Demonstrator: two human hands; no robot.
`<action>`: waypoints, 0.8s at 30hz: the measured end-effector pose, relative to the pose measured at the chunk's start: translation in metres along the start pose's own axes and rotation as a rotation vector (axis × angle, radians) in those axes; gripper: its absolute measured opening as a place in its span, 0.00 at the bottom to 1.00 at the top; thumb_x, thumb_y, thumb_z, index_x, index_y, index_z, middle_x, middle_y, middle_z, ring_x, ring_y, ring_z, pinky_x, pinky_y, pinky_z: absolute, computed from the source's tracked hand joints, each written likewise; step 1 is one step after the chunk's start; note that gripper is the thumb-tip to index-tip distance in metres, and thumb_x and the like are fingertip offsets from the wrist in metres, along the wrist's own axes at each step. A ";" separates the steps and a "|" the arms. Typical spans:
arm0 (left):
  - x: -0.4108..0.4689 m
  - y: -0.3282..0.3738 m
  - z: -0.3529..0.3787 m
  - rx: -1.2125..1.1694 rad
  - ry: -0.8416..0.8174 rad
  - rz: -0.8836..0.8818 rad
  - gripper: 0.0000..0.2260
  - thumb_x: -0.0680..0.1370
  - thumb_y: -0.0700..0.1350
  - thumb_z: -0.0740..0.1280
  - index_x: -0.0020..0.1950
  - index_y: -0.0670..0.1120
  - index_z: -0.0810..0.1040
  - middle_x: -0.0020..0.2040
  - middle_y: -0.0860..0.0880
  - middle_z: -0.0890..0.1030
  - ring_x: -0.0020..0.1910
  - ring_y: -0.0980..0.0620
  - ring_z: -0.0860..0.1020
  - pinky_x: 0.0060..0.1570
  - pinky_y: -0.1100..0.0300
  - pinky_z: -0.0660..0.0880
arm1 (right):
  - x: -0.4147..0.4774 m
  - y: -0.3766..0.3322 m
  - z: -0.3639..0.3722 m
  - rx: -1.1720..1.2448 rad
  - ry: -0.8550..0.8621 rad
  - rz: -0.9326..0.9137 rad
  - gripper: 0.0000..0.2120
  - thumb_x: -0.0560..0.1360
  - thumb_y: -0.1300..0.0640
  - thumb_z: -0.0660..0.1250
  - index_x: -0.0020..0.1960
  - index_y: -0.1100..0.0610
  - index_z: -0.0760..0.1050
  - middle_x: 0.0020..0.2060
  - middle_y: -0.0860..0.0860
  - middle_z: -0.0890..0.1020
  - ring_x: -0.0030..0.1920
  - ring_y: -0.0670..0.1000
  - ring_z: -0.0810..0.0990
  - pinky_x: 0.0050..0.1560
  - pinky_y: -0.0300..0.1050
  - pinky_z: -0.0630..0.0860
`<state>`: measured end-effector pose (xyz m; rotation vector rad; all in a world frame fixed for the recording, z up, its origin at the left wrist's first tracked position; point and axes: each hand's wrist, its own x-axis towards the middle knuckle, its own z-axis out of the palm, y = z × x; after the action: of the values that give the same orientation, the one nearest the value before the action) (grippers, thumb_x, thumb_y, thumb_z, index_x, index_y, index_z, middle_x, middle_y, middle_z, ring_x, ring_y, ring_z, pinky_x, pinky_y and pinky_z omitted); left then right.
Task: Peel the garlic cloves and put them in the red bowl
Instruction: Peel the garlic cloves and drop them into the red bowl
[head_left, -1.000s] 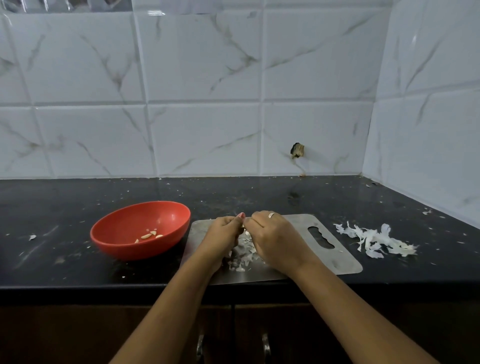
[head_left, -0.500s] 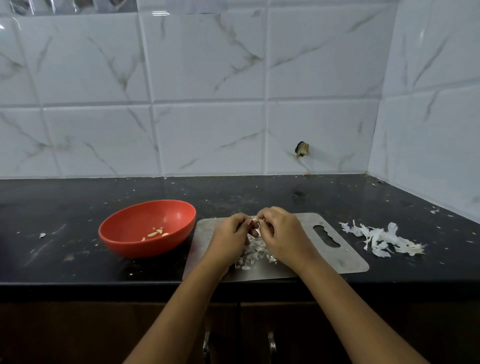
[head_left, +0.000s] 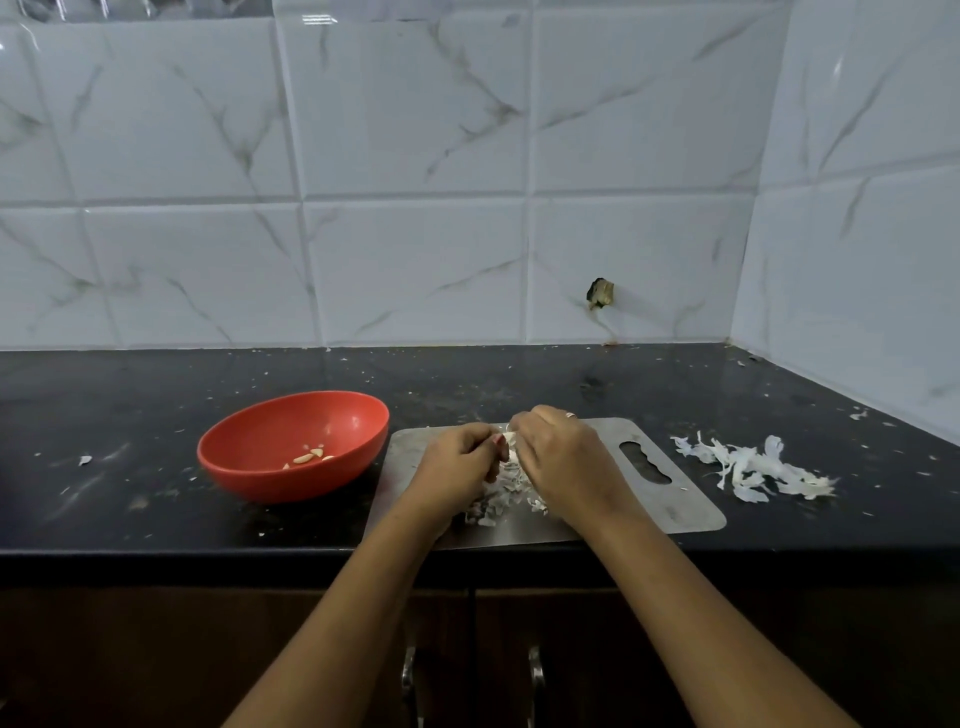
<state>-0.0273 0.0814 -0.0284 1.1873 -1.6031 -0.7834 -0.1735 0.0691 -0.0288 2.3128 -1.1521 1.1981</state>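
Over the steel cutting board (head_left: 670, 512), my left hand (head_left: 457, 467) and my right hand (head_left: 563, 457) meet fingertip to fingertip. Both pinch a small whitish garlic clove (head_left: 509, 435) that is mostly hidden between the fingers. Loose garlic skins (head_left: 501, 496) lie on the board under the hands. The red bowl (head_left: 249, 467) stands just left of the board, with a few peeled cloves (head_left: 307, 457) at its bottom.
A heap of white garlic peel (head_left: 753, 467) lies on the black counter (head_left: 130, 499) right of the board. Small flakes are scattered over the counter. Tiled walls close the back and the right side. Cabinet doors with handles (head_left: 535, 675) are below the counter's edge.
Both hands stay together over the board, their fingers shifting slightly on the clove. The view has drifted a little; the bowl and the peel heap have not moved.
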 end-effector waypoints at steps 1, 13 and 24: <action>-0.001 0.000 0.000 -0.011 -0.030 0.003 0.15 0.81 0.38 0.59 0.35 0.45 0.75 0.28 0.50 0.72 0.31 0.53 0.69 0.35 0.59 0.67 | 0.001 0.004 0.001 0.023 0.024 0.047 0.03 0.73 0.66 0.67 0.42 0.61 0.78 0.35 0.53 0.79 0.34 0.53 0.77 0.34 0.43 0.73; -0.003 0.001 -0.002 -0.194 0.150 -0.087 0.05 0.71 0.36 0.75 0.39 0.42 0.80 0.33 0.46 0.82 0.31 0.53 0.77 0.35 0.59 0.76 | 0.001 0.008 -0.005 0.242 -0.058 0.292 0.04 0.74 0.62 0.70 0.42 0.55 0.81 0.34 0.45 0.80 0.33 0.40 0.76 0.36 0.30 0.71; -0.004 0.003 0.003 0.074 0.222 -0.044 0.10 0.74 0.37 0.72 0.39 0.52 0.80 0.34 0.54 0.82 0.28 0.63 0.78 0.34 0.66 0.77 | -0.001 0.009 -0.002 0.500 -0.165 0.291 0.06 0.77 0.54 0.68 0.52 0.51 0.82 0.38 0.47 0.84 0.38 0.46 0.81 0.42 0.46 0.79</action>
<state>-0.0306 0.0857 -0.0274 1.3183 -1.4370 -0.6014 -0.1817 0.0643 -0.0292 2.7161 -1.4160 1.5731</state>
